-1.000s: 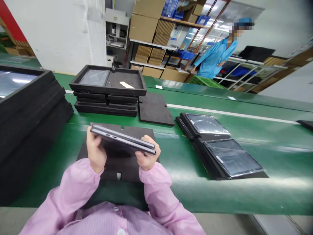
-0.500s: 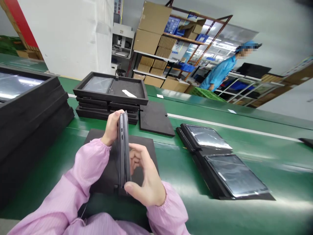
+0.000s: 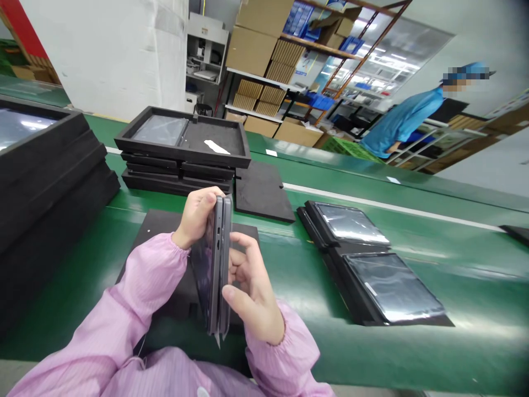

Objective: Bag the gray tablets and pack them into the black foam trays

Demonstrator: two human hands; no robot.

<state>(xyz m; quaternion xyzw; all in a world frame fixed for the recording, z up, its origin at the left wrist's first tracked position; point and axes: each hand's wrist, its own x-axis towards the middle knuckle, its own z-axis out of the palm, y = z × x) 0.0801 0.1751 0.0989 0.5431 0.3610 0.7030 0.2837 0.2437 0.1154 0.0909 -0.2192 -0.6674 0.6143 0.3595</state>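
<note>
Two slim dark tablets (image 3: 219, 264) stand on edge, face to face, with ports along the edge toward me. A bit of clear film sticks out at their lower end. My left hand (image 3: 200, 215) grips their far upper end, thumb on the left face. At the right face is my right hand (image 3: 254, 292), its thumb against the near edge and its fingers curled by the side. Beneath them lies a black foam board (image 3: 165, 226). Farther right, two film-covered tablets, one behind (image 3: 351, 223) and one in front (image 3: 397, 286), rest on black foam pieces.
A black foam tray (image 3: 215, 132) tops a stack ahead, holding a film-wrapped panel (image 3: 159, 129) and a white strip (image 3: 216, 147). Beside it lies a foam board (image 3: 264, 193). A tall foam tray stack (image 3: 49, 182) stands left on the green belt (image 3: 297, 286). A person in blue (image 3: 409, 121) is beyond.
The tablets and both hands have shifted slightly right and toward me, and the tablets have turned a little, showing more of the left face. The person in blue has moved right.
</note>
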